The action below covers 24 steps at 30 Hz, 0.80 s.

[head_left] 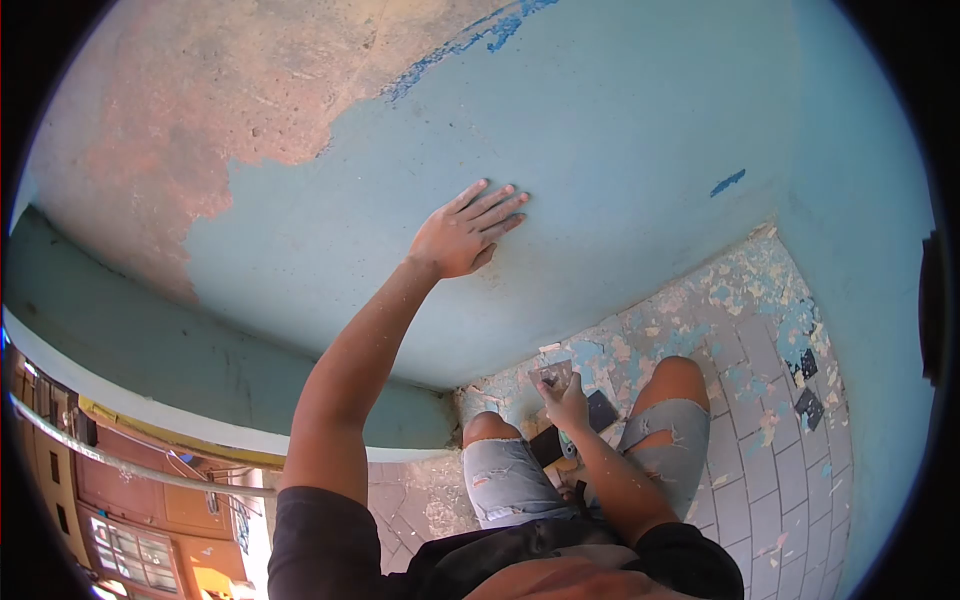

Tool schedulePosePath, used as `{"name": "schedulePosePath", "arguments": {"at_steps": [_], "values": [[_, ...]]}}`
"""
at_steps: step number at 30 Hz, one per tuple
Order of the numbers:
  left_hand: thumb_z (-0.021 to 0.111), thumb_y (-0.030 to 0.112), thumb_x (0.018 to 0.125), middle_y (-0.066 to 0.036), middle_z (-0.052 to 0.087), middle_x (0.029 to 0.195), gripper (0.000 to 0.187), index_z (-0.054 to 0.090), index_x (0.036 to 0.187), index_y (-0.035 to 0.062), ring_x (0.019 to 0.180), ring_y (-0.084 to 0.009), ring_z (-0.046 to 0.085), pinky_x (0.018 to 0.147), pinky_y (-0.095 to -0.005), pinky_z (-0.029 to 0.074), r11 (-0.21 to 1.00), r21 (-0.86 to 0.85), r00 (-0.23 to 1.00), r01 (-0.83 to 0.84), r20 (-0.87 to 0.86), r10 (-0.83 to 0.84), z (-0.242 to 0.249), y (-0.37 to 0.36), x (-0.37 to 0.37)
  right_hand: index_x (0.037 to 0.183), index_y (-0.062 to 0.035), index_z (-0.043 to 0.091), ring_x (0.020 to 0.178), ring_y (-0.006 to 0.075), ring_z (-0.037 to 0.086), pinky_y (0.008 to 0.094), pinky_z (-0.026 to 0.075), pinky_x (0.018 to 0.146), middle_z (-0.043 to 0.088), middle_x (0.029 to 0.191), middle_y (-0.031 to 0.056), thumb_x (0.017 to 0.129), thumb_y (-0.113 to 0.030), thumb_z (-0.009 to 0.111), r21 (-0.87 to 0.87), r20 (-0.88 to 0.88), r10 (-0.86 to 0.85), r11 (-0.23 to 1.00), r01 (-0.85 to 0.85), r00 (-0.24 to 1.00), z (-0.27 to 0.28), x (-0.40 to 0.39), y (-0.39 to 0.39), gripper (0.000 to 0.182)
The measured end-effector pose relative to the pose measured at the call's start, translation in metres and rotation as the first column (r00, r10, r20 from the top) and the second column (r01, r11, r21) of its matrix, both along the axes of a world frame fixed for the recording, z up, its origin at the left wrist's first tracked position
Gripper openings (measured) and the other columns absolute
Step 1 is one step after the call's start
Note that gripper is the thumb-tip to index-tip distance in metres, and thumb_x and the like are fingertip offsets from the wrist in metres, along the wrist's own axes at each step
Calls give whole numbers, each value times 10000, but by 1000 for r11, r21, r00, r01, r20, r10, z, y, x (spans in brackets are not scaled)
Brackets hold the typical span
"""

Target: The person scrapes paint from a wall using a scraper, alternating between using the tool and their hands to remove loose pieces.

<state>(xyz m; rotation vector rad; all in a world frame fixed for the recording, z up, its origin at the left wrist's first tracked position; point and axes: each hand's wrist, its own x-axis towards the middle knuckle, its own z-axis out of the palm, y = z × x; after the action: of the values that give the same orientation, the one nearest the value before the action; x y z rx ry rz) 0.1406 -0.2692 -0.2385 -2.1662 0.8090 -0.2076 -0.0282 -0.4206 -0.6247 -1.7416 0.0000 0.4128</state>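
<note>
Just above the center of the frame, your left hand lies spread against the blue wall. Lower down, your right hand pinches a flat scraper near the flake-strewn floor; it looks light, thin and stiff, best gripped opposite its broad edge.

Looks like some sort of building entry or porch, can't tell if home or shop. There's a pale blue painted wall with a big bare patch, grey brick-pattern floor tiles littered with paint flakes, plus a white-framed paned window beyond.
</note>
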Motion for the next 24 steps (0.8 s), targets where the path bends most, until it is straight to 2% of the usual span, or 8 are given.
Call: {"name": "schedulePosePath", "arguments": {"at_steps": [3,6,11,13,15,18,22,24], "values": [[628,350,995,83,280,1752,626,470,1599,307,1610,-148,256,1359,-462,177,997,-77,999,4,55,1,18,9,-12,1313,40,431,826,337,769,430,598,661,718,1012,237,917,-491,820,-5,117,-36,999,37,992,-5,-1,-1,768],[668,284,960,65,355,1724,596,549,1543,307,1590,-173,320,1341,-487,222,986,-167,985,10,173,19,47,31,-31,1307,5,422,584,218,665,355,525,477,678,905,139,955,-366,809,281,-85,-95,953,115,992,-10,4,1,641],[720,373,923,-18,408,1706,640,570,1543,321,1579,-261,359,1314,-530,234,964,-264,834,-13,529,156,122,87,-74,1295,-44,399,499,196,603,332,472,416,632,800,88,977,-312,786,362,-248,-51,921,142,967,12,7,-3,568],[675,447,960,-167,348,1721,714,507,1600,181,1599,-392,289,1306,-553,186,961,-276,713,9,676,188,150,118,-86,1273,-62,402,504,191,607,326,464,408,632,800,80,987,-308,773,401,-440,74,908,122,895,25,7,-8,529],[590,505,999,-243,273,1733,772,428,1635,99,1607,-456,221,1304,-577,143,933,-342,604,115,769,207,166,143,-89,1251,-78,407,510,183,614,317,470,406,634,792,73,993,-305,766,397,-431,98,913,91,897,18,4,-3,497],[504,539,1028,-292,214,1735,809,360,1656,50,1610,-491,170,1299,-602,110,919,-366,481,147,838,257,149,164,-83,1267,-83,405,512,186,626,317,491,410,661,811,82,993,-314,767,273,-484,86,960,56,871,27,2,-7,509],[426,548,1052,-298,204,1734,815,312,1666,24,1610,-492,162,1296,-607,94,906,-403,480,131,825,298,143,163,-83,1288,-80,398,507,194,626,325,489,402,675,866,106,993,-328,767,308,-569,164,951,24,806,24,3,-6,534],[416,552,1053,-299,208,1732,820,309,1665,17,1609,-493,165,1295,-607,98,913,-389,474,120,831,291,142,164,-83,1453,-46,267,490,217,635,346,503,395,672,950,185,992,-299,767,230,-540,163,972,-42,826,15,3,-4,725]]}}
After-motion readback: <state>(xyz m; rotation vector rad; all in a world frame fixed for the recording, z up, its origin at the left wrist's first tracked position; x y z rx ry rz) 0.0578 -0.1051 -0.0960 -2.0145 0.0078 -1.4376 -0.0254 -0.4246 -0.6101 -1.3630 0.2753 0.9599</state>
